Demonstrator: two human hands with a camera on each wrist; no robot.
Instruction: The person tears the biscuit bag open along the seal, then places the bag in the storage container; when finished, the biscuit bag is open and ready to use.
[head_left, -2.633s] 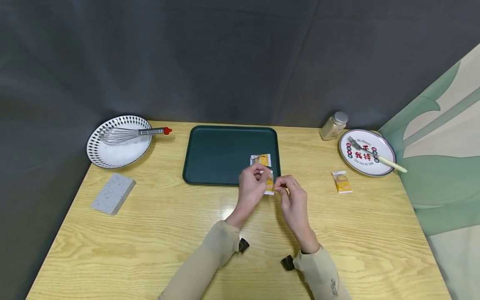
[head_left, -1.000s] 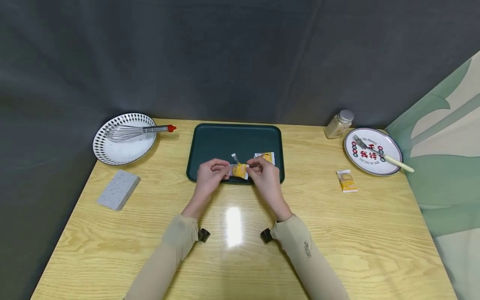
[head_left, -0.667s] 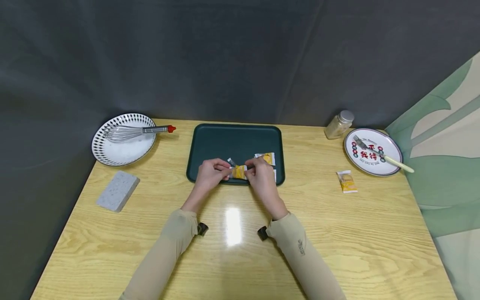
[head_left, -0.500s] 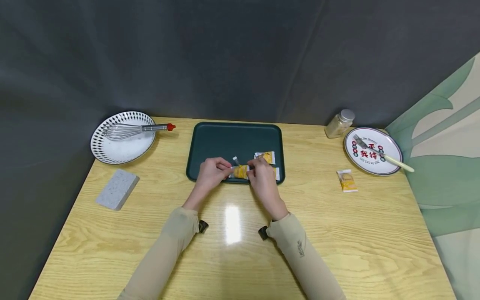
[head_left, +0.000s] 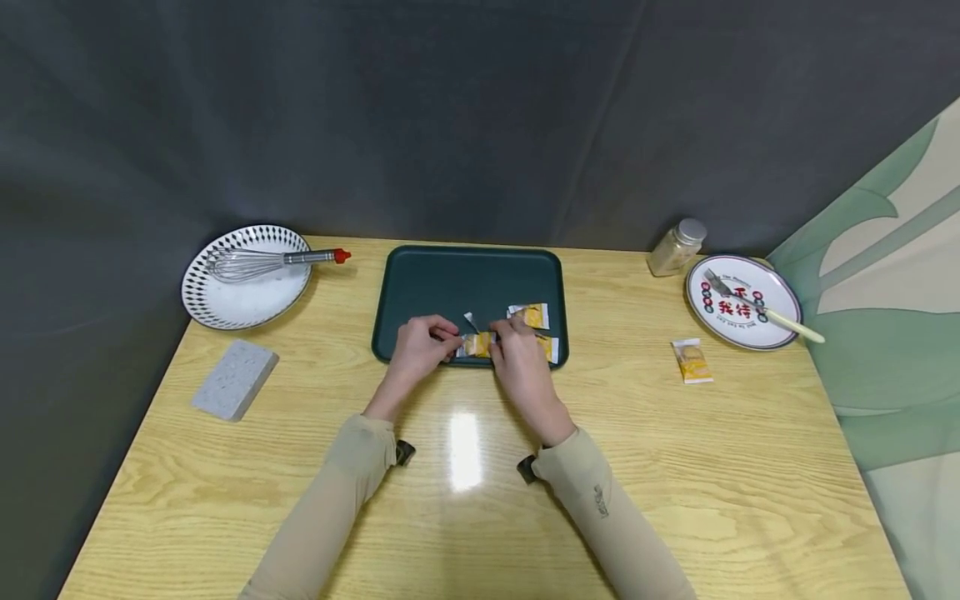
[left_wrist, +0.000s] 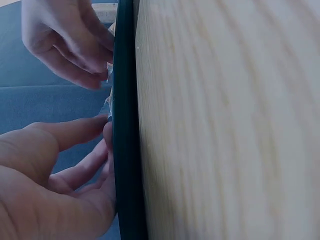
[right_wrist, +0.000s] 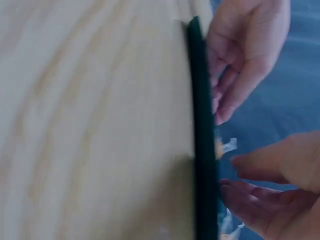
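My left hand (head_left: 422, 346) pinches the left end of a small yellow-and-clear wrapped snack packet (head_left: 480, 344) low over the green tray (head_left: 450, 283), at its near edge. A narrow strip with a white tip (head_left: 470, 320) juts up behind that packet. At its right end is my right hand (head_left: 521, 367); in the right wrist view the thumb (right_wrist: 250, 162) and fingers of this hand stand apart, with the packet's clear end (right_wrist: 230, 145) just beyond them. Two more packets lie at the tray's right side, one farther back (head_left: 532, 315), one nearer (head_left: 551, 348) and partly hidden by my right hand.
Another packet (head_left: 692, 361) lies on the table to the right. Behind it are a plate (head_left: 780, 292) with a fork (head_left: 783, 323) and a lidded jar (head_left: 677, 248). On the left, a whisk (head_left: 300, 257) rests on a patterned dish (head_left: 262, 312), near a grey block (head_left: 236, 379).
Both hands have moved left from the nearer right-hand packet to the middle one, which has come down at the tray's near edge. My right fingers have loosened from its right end.
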